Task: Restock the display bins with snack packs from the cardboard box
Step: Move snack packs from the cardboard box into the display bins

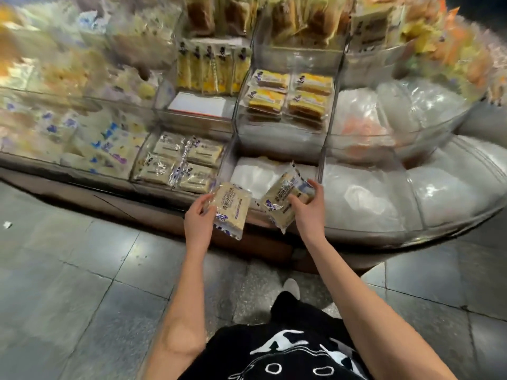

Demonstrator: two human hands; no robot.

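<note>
My left hand point(198, 218) grips a beige snack pack point(231, 208) with blue print, held at the front edge of the display. My right hand point(304, 205) holds a second beige snack pack point(282, 197), tilted over the low clear bin point(253, 175), whose white liner shows. The bin to its left point(179, 164) holds several of the same beige packs lying flat. The cardboard box is out of view.
Clear acrylic bins rise in tiers: yellow cake packs point(290, 97) behind, upright yellow packs point(211, 69), a white card point(197, 105) in one bin. White plastic-lined bins point(365, 204) curve round to the right. Grey tiled floor point(82, 270) lies in front of the dark base.
</note>
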